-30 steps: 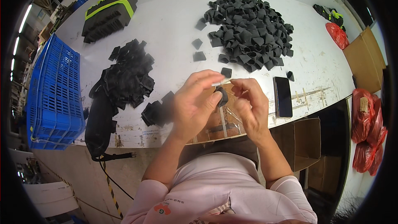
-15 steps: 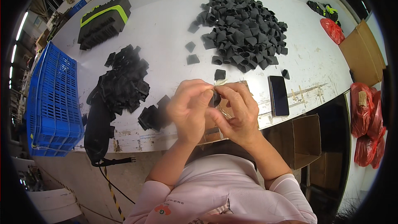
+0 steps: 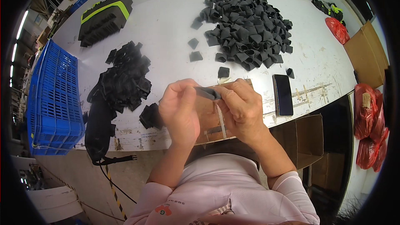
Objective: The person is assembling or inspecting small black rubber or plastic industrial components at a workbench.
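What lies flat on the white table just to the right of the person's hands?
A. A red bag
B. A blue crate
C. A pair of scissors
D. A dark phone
D: a dark phone lies flat on the white table beside the right hand; the blue crate stands far left and the red bags are off the table to the right.

Both forearms enter from the lower edge, bare below pushed-up pink sleeves, converging upward. Left hand [image 3: 180, 110]: back toward camera, fingers curled, thumb pressed forward toward the right hand. Right hand [image 3: 241, 109]: just beside it, fingers bent, thumb and forefinger pinched. Fingertips of the two hands nearly meet; wrists apart.
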The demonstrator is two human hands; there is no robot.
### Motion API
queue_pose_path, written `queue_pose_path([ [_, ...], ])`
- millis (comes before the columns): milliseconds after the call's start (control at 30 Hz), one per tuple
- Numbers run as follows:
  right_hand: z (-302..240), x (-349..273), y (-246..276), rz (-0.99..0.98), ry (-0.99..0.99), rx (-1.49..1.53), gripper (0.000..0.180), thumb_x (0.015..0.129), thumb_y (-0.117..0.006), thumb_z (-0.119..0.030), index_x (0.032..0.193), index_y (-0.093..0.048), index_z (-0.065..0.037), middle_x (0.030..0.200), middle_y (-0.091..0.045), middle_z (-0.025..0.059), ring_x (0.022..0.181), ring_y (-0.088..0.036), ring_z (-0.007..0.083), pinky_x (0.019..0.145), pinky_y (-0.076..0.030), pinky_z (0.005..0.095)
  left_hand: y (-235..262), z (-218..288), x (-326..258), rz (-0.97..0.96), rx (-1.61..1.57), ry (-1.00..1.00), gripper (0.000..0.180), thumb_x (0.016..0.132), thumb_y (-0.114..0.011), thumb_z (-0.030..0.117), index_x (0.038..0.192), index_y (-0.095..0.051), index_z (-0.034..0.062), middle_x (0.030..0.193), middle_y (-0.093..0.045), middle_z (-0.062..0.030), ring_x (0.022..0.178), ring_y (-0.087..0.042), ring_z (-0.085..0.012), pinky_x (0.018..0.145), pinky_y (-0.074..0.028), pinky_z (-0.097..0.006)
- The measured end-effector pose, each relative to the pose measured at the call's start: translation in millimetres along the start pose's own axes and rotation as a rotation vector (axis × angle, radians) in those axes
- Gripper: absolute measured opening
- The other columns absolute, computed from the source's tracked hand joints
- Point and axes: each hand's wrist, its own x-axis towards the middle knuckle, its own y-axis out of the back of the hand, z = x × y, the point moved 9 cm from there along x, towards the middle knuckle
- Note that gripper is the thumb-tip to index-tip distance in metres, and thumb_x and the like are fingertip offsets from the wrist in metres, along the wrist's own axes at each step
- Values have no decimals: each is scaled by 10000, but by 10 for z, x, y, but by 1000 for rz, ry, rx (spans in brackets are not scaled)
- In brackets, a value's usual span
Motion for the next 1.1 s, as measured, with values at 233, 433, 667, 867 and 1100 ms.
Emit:
queue_pose_path([
  [233,150,-34,-116,-72,-25,152,127,711,-636,-1,831,-601,21,623,-512,82,533,-467,202,470,-372,301,42,17,-62,5,124,-21,105,860,-523,78,892,-514,-22,859,-542,-88,805,-483,-126,784,-385,-254],
  [433,42,105,-3,-71,54,94,114,694,-637,14,799,-591,19,589,-495,80,510,-457,211,464,-365,301,130,22,-85,72,54,-4,99,865,-513,76,891,-509,-19,885,-535,-92,823,-491,-133,802,-385,-258],
  [667,329,-336,-274,-156,4,94,103,660,-610,67,730,-558,12,623,-483,90,570,-473,238,493,-379,321,77,81,-44,-69,165,-63,68,844,-515,35,889,-504,-16,901,-537,-102,844,-485,-137,813,-364,-260],
  [867,330,-116,91,-60,-213,285,203,703,-667,-123,859,-596,-13,663,-520,98,594,-525,241,502,-432,312,-161,257,-17,-139,276,-121,130,809,-531,-8,932,-537,-50,904,-543,-110,850,-497,-149,800,-376,-256],
  [1100,205,85,26,-122,-21,189,131,695,-676,-99,754,-594,-16,624,-507,70,576,-517,223,476,-416,310,-549,401,41,-460,805,-388,116,715,-638,-22,825,-601,-24,756,-576,-84,697,-535,-148,607,-436,-245],
])
